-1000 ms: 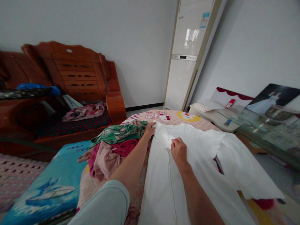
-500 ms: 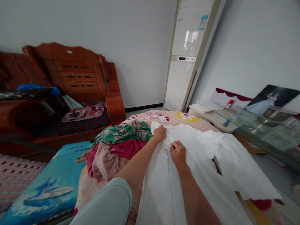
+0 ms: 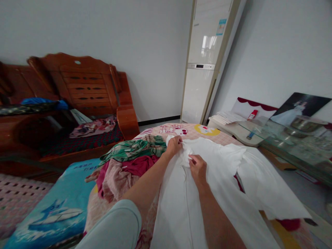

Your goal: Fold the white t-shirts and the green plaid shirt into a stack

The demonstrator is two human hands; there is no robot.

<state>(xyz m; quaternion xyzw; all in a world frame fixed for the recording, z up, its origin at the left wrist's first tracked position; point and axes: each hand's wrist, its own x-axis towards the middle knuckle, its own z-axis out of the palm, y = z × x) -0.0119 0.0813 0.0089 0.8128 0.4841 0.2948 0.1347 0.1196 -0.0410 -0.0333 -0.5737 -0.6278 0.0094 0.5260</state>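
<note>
A white short-sleeved shirt (image 3: 220, 183) lies spread over a pink patterned cloth (image 3: 168, 128), one sleeve stretching toward the lower right. My left hand (image 3: 174, 145) pinches the shirt near its far left part. Just nearer to me and to the right, my right hand (image 3: 198, 167) is closed on a bunched bit of the same fabric, thumb and forefinger together. Left of my arms is a heap of clothes: a green plaid garment (image 3: 135, 148), a dark red one (image 3: 141, 165) and a pale pink one (image 3: 118, 176).
A blue printed bag or cushion (image 3: 59, 197) is at the left, beside a pink woven surface (image 3: 20, 197). Behind stand a wooden sofa (image 3: 85, 83) and a tall air conditioner (image 3: 201, 69). On the right, a glass shelf (image 3: 269, 138) holds a photo and metal bowls.
Both hands have lifted and bunched a small fold of the white shirt between them. The fingers now show pinched on it; the rest of the shirt lies as before.
</note>
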